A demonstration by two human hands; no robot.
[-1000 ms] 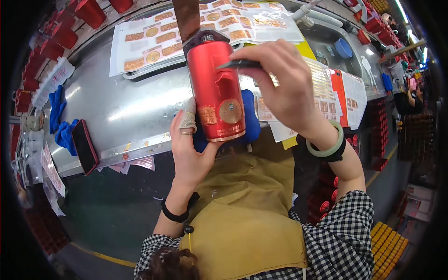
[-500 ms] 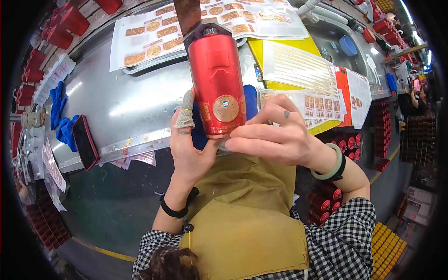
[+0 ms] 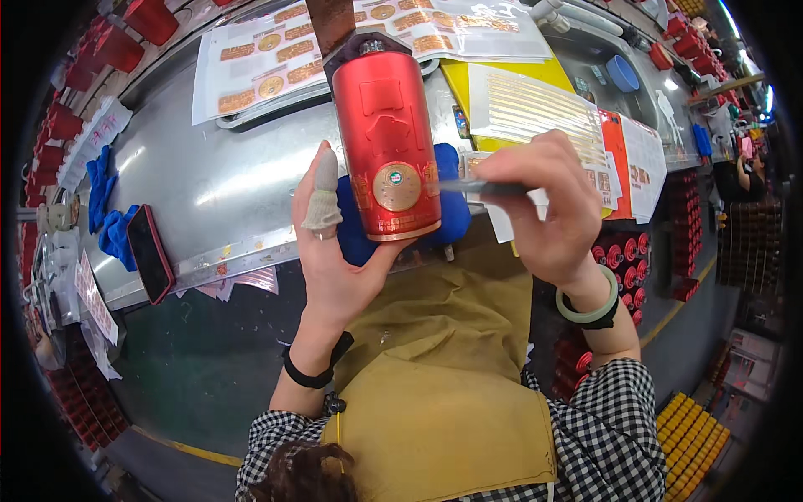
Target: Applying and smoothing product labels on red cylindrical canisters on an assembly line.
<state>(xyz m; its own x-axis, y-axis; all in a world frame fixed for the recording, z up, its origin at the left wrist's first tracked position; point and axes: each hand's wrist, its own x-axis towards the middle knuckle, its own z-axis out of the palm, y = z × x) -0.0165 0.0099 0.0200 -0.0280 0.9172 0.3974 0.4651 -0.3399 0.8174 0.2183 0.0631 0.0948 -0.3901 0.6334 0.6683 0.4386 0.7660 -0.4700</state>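
A glossy red bottle (image 3: 386, 109) lies with its neck away from me, set against a brown metal fixture (image 3: 333, 23). Near its base it bears a round gold emblem (image 3: 400, 186) with small gold patches beside it. My left hand (image 3: 335, 259) is curled around the bottle's lower left side, thumb along the base edge. One of its fingers wears a pale finger cot (image 3: 324, 197). In my right hand (image 3: 556, 205) is a slim dark-handled tool (image 3: 498, 188), its blurred grey end pointing at the emblem's right side. Blue cloth padding (image 3: 454, 219) sits beneath the bottle.
Sheets of gold stickers (image 3: 242, 63) cover the far bench on a metal tray. Striped sticker sheets (image 3: 535, 105) lie on a yellow board (image 3: 456, 79) at right. A phone (image 3: 150, 253) and blue gloves (image 3: 102, 188) rest at left. Red bottles (image 3: 619, 259) are stacked at lower right.
My right hand has moved right and away from the bottle's base, and the dark-handled tool now shows in it. The bottle has turned slightly, its emblem a little further left.
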